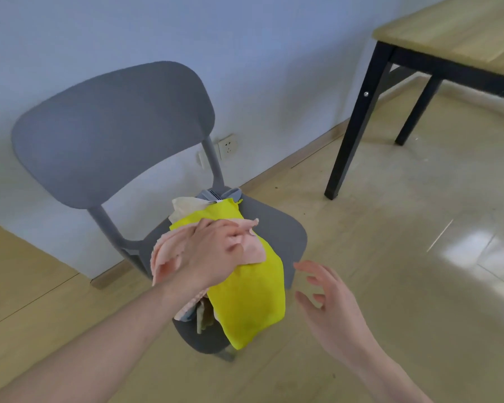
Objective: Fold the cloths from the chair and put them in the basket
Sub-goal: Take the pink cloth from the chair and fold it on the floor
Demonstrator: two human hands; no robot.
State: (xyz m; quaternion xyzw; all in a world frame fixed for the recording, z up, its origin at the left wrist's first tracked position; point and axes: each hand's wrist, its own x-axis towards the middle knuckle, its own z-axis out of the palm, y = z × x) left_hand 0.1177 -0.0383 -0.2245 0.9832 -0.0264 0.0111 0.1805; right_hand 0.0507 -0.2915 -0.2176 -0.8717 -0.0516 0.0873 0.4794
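Grey plastic chair [114, 123] stands against a pale blue wall [274, 39] in the head view, its seat heaped with cloths. Topmost but one is a yellow cloth [245, 295], long and draped over the front edge of the seat. Across its upper part lies a pink cloth [252, 248], bunched and partly hidden by the left hand [207, 254]. That hand's grip is clamped on the pink cloth: the fingers curl over it and pinch a fold near its upper right corner, while more pink cloth hangs below the thumb side. Under the yellow cloth a cream cloth [186, 207] pokes out at the back, and a grey-blue cloth [218, 194] with a dark stripe sits behind that, close to the backrest post. More cloth ends hang under the left wrist at the seat's front. The right hand [332, 309] hovers just right of the seat, apart from the cloths, its grip apart, fingers spread and loosely bent, holding nothing. A wooden surface [454, 27] on black legs stands at the upper right, well apart from the chair. A wall socket [227, 145] shows behind the backrest post. Pale wood floor [405, 228] gleams at the right
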